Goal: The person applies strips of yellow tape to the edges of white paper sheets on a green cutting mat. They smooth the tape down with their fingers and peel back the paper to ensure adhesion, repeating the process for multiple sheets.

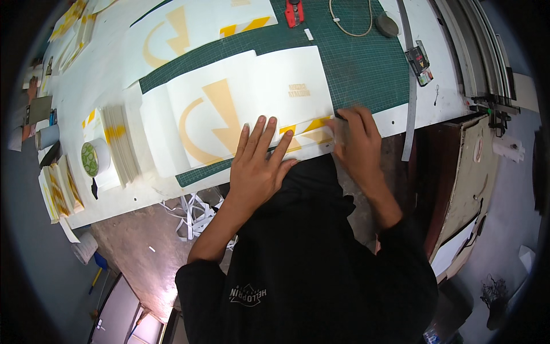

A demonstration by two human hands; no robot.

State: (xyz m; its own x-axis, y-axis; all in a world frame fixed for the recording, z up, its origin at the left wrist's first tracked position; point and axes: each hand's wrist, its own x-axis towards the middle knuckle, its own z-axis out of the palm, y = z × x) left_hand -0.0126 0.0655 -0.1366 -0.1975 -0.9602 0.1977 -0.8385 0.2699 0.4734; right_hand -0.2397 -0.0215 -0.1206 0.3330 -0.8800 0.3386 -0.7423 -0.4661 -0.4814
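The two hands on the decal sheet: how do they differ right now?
The left hand lies flat, fingers spread, pressing the white decal sheet down; the right hand is curled, gripping a small squeegee-like tool at the sheet's right edge. Both rest on the sheet's near edge, over the yellow stripes.

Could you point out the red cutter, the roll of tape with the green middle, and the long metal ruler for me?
red cutter (pixel 294 12), head view, on its red body.
roll of tape (pixel 95 157), head view, on its green patterned end face.
metal ruler (pixel 410 114), head view, on the middle of its grey blade.
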